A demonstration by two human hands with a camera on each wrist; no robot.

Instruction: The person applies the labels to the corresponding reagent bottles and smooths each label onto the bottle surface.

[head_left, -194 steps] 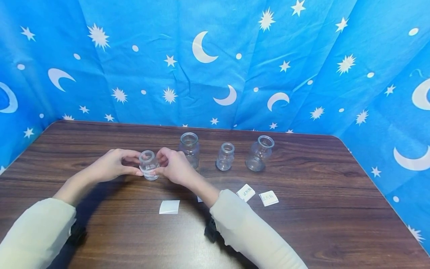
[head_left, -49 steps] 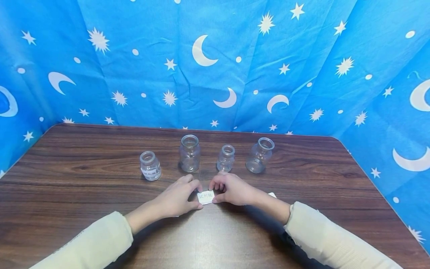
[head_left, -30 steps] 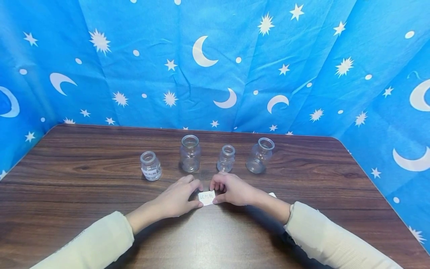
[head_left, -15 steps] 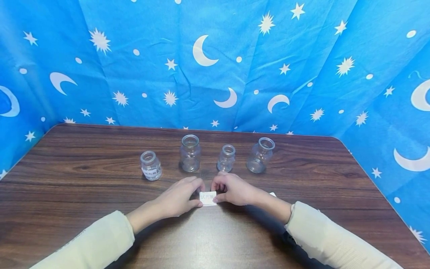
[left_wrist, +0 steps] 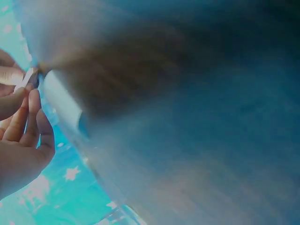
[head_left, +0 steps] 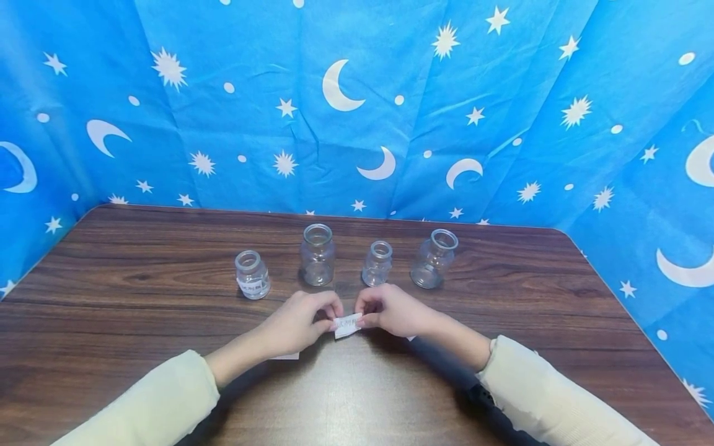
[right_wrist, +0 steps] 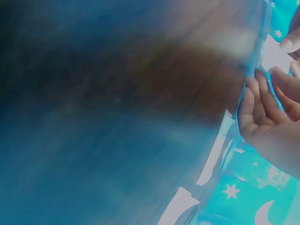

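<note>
Between both hands is a small white paper label (head_left: 348, 325) with handwritten characters, tilted in the head view. My left hand (head_left: 298, 319) pinches its left end between thumb and fingers. Its right end is pinched by my right hand (head_left: 396, 310). In the right wrist view the label (right_wrist: 274, 55) spans the fingertips of the two hands. To the left stands a small glass jar (head_left: 252, 272) with a similar written label around its lower body. Behind the hands stand a taller glass jar (head_left: 317, 257), a small slim jar (head_left: 377, 263) and a wide jar (head_left: 434, 259), all without lids.
A blank white paper piece (head_left: 287, 357) lies partly under the left forearm on the brown wooden table (head_left: 346, 402). Another paper's corner (head_left: 411, 338) peeks out by the right wrist. A blue cloth with moons and stars (head_left: 357, 124) hangs behind the table.
Earlier both hands were at the left jar, which now stands released with its label. They moved right to the paper label on the table, which they have just lifted and tilted.
</note>
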